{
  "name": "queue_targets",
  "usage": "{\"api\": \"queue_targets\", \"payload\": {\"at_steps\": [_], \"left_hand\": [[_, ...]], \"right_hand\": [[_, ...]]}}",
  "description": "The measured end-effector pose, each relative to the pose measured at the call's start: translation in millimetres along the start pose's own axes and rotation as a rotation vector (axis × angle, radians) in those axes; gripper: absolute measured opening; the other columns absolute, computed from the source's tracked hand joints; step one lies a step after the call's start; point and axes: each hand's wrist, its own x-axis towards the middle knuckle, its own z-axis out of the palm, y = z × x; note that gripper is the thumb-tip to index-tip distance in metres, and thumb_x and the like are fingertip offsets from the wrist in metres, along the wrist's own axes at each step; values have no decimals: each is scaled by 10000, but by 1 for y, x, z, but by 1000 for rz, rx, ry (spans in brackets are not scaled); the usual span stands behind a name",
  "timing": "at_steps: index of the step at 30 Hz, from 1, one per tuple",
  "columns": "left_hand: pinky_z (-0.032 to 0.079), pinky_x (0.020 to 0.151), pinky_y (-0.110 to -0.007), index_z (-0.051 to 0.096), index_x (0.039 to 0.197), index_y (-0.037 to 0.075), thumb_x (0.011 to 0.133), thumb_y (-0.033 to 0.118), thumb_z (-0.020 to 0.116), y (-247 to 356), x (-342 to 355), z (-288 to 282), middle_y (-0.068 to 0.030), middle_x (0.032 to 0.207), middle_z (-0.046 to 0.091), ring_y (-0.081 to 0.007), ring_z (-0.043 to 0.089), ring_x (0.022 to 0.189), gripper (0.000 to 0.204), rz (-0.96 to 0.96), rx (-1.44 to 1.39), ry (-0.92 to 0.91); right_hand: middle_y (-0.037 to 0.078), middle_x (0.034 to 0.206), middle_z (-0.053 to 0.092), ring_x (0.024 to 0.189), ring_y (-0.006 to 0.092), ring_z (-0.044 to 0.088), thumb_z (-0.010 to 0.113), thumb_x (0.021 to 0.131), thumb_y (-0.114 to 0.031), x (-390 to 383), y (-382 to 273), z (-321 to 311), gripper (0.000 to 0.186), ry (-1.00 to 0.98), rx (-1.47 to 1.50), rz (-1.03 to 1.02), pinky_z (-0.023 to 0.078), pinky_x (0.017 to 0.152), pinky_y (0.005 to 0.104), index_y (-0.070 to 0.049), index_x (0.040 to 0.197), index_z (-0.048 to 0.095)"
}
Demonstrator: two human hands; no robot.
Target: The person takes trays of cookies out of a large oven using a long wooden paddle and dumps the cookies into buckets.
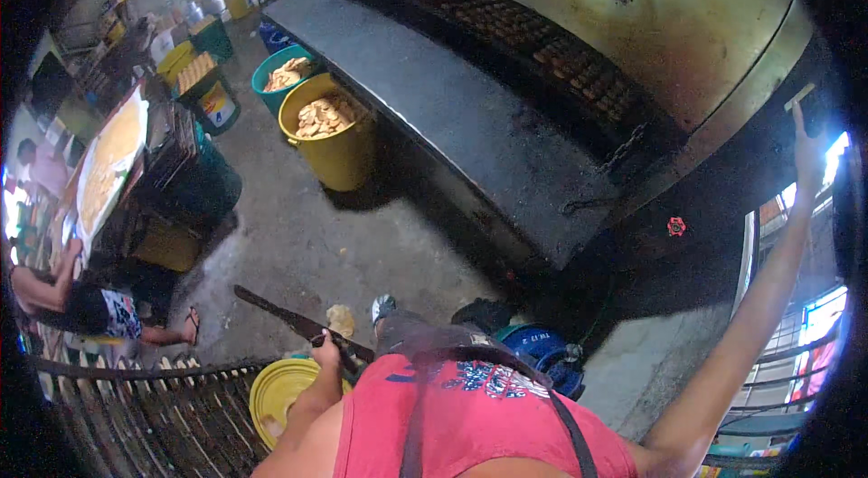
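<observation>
My left hand (327,351) is low in front of me, closed around a long, dark, flat stick (287,315). The stick slants from beside my waist toward the floor on the left. My right arm stretches far out to the right. At its end, my right hand (805,141) is raised against the dark wall, gripping a short pale handle (799,98); its fingers show only small. Ahead is a wide oven opening (506,21) with rows of small browned pieces inside. A long grey metal counter (434,107) runs along its front.
A yellow bucket (339,157) and a teal tub (267,96), both filled with bread pieces, stand by the counter. A co-worker (59,293) at left holds a large tray (113,161). Close to me are a yellow lid (271,392), a blue drum (542,347), a slatted rack (136,415) and a red valve wheel (676,227).
</observation>
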Motion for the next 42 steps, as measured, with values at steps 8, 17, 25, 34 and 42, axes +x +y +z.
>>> {"api": "queue_targets", "payload": {"at_steps": [8,17,25,34,42], "left_hand": [[481,742,-387,623,945,-91,761,485,727,62,-72,-3,-191,894,656,-281,620,793,614,37,101,20],[478,763,-402,625,971,-114,758,467,733,-13,12,11,-213,946,656,-308,628,828,629,107,262,24],[478,769,-413,622,982,-122,744,457,748,-35,28,22,-227,947,655,-327,634,825,638,-41,-193,-56],[481,748,-395,644,940,-73,747,465,740,-40,41,10,-164,883,656,-263,620,780,579,-88,160,-40],[480,731,-393,633,989,-61,741,400,766,-31,23,9,-148,924,648,-252,604,777,540,-101,-8,-150]], "right_hand": [[152,1378,432,1241,244,451,494,900,-51,-83,119,36,492,33,964,595,391,1020,375,-37,1378,378],[142,1404,415,1255,265,435,580,810,61,-64,88,41,645,-16,-222,87,340,1072,374,-90,1400,367],[119,1391,427,1250,269,432,572,807,86,-71,104,61,638,9,-26,169,361,1060,374,-100,1389,389],[107,1344,460,1194,254,467,586,811,57,-65,100,63,572,18,91,242,378,1028,369,-83,1342,425],[105,1293,496,1140,244,497,597,823,16,-66,101,64,491,39,91,269,394,994,361,-62,1289,465]]}}
